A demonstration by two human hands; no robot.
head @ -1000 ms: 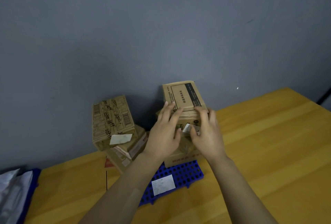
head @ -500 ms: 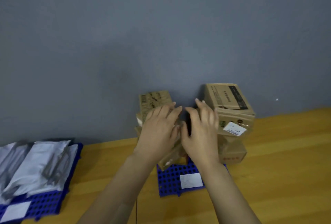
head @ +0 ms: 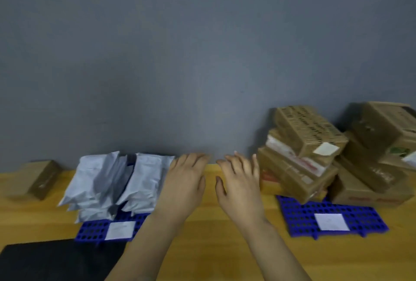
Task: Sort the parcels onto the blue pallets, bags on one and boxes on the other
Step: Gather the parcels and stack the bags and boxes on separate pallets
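Left hand [head: 183,187] beside bags [head: 112,183], right hand [head: 239,187] beside boxes [head: 301,152], both empty

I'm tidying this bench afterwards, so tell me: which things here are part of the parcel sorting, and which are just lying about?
Part of the job:
- grey bags on the left pallet
- stacked boxes on the right pallet
- lone box at far left, off any pallet
- left hand and right hand, both empty

Lying about:
- black mat

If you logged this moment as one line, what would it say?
left hand: empty, open | right hand: empty, open | bags: on left pallet | boxes: stacked on right pallet | loose box: far left on table
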